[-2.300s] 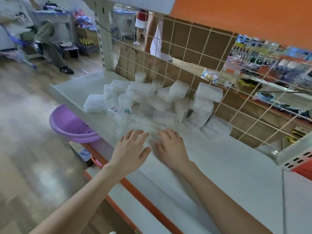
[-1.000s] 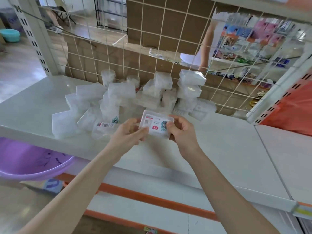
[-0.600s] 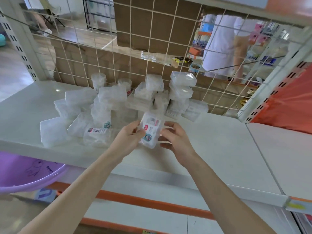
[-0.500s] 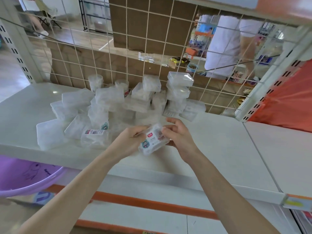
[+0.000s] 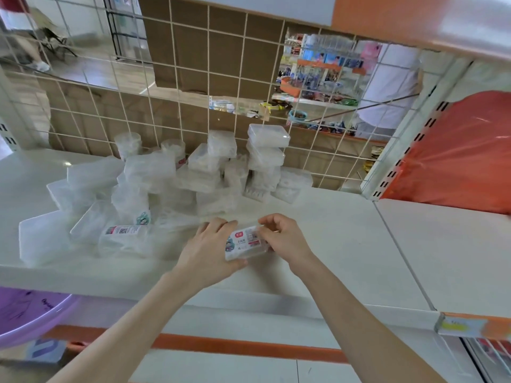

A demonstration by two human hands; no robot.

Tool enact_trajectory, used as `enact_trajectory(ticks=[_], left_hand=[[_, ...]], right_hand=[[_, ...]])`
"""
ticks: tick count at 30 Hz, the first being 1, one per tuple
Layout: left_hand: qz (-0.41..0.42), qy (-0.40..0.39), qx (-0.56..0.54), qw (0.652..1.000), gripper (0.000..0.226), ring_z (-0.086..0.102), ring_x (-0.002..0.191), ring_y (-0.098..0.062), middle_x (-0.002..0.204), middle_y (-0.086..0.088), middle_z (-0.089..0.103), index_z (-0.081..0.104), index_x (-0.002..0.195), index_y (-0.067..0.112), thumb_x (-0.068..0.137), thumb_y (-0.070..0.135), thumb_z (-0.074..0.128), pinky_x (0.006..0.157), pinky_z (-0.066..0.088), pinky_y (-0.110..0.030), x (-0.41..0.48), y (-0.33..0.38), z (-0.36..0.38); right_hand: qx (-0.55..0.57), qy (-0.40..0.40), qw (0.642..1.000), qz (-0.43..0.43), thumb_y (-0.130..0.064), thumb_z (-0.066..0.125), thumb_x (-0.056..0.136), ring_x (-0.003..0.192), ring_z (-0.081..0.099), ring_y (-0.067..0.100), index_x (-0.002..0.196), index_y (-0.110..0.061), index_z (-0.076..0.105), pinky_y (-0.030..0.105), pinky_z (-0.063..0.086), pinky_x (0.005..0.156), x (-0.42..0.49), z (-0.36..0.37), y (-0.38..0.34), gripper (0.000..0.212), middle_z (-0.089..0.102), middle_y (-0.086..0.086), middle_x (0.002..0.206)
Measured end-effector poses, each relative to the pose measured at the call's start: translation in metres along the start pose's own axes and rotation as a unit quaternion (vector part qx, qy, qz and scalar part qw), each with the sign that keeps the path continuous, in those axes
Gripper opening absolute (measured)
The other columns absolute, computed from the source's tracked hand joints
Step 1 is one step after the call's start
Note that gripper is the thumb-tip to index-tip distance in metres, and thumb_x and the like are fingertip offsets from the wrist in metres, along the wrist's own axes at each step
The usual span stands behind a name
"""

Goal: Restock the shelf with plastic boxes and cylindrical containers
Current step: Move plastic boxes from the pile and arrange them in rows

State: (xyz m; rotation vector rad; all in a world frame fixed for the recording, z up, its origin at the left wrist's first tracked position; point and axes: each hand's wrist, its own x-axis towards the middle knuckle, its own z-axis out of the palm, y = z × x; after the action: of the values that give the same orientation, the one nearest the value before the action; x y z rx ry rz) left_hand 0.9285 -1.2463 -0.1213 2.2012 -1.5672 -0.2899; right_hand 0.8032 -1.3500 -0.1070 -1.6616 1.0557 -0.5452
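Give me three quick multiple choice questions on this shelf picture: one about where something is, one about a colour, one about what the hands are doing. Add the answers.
1. Where is the labelled box?
A) at the front of the white shelf
B) in a shopping trolley
C) in a drawer

2. What colour is the basin below the shelf's left end?
A) green
B) purple
C) black

3. What are the left hand and right hand doing?
A) both lie flat and empty
B) only the left holds something
C) both grip the box

Answers:
1 A, it sits between the hands near the shelf's front edge.
2 B, its rim is plainly purple.
3 C, fingers of both hands curl round its ends.
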Motion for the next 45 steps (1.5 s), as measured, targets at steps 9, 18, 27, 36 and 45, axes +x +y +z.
enact_trajectory(ticks=[9, 18, 27, 36, 45], left_hand=[[-0.031, -0.003, 0.011, 0.999, 0.073, 0.034, 0.125, -0.017, 0.138, 0.007, 0.037, 0.033, 0.140, 0.025, 0.077, 0.048, 0.063, 0.095, 0.038, -0.029, 0.002, -0.008, -0.002], [-0.007, 0.135, 0.068, 0.988, 0.053, 0.038, 0.121, -0.024, 0.137, 0.002, 0.043, 0.042, 0.136, 0.022, 0.088, 0.042, 0.052, 0.092, 0.037, -0.033, 0.015, 0.008, -0.030], [-0.033, 0.137, 0.092, 0.986, 0.051, 0.038, 0.123, -0.025, 0.136, 0.000, 0.043, 0.041, 0.136, 0.021, 0.090, 0.042, 0.048, 0.095, 0.035, -0.034, 0.014, -0.003, -0.041], [-0.028, 0.134, 0.089, 0.987, 0.048, 0.040, 0.123, -0.022, 0.134, 0.001, 0.047, 0.047, 0.133, 0.021, 0.089, 0.042, 0.050, 0.093, 0.037, -0.033, 0.005, -0.017, -0.042], [-0.009, 0.155, -0.040, 0.987, 0.066, 0.039, 0.124, -0.028, 0.137, -0.004, 0.044, 0.036, 0.140, 0.017, 0.083, 0.040, 0.060, 0.091, 0.038, -0.036, 0.006, -0.008, -0.046]], right_hand=[[-0.171, 0.064, 0.971, -0.153, -0.016, 0.054, 0.088, 0.101, 0.050, 0.011, 0.116, -0.012, 0.057, 0.018, 0.035, 0.082, 0.038, -0.027, -0.026, 0.028, 0.055, 0.002, 0.116], [-0.334, 0.173, 0.906, -0.194, -0.034, 0.051, 0.091, 0.127, 0.029, 0.034, 0.132, -0.014, 0.040, 0.041, 0.029, 0.104, 0.093, -0.020, -0.074, 0.048, 0.027, 0.015, 0.142], [-0.346, 0.197, 0.915, -0.063, -0.055, 0.049, 0.086, 0.129, 0.031, 0.039, 0.136, -0.018, 0.034, 0.050, 0.031, 0.100, 0.132, -0.003, -0.102, 0.065, 0.023, 0.016, 0.147], [-0.308, 0.211, 0.914, -0.161, -0.050, 0.052, 0.086, 0.121, 0.039, 0.035, 0.132, -0.018, 0.042, 0.044, 0.037, 0.097, 0.106, -0.002, -0.100, 0.057, 0.035, 0.014, 0.138], [0.172, 0.010, 0.985, -0.007, -0.044, 0.047, 0.088, 0.090, 0.057, 0.014, 0.098, -0.030, 0.053, 0.029, 0.043, 0.075, 0.012, 0.011, -0.086, 0.018, 0.057, -0.001, 0.113]])
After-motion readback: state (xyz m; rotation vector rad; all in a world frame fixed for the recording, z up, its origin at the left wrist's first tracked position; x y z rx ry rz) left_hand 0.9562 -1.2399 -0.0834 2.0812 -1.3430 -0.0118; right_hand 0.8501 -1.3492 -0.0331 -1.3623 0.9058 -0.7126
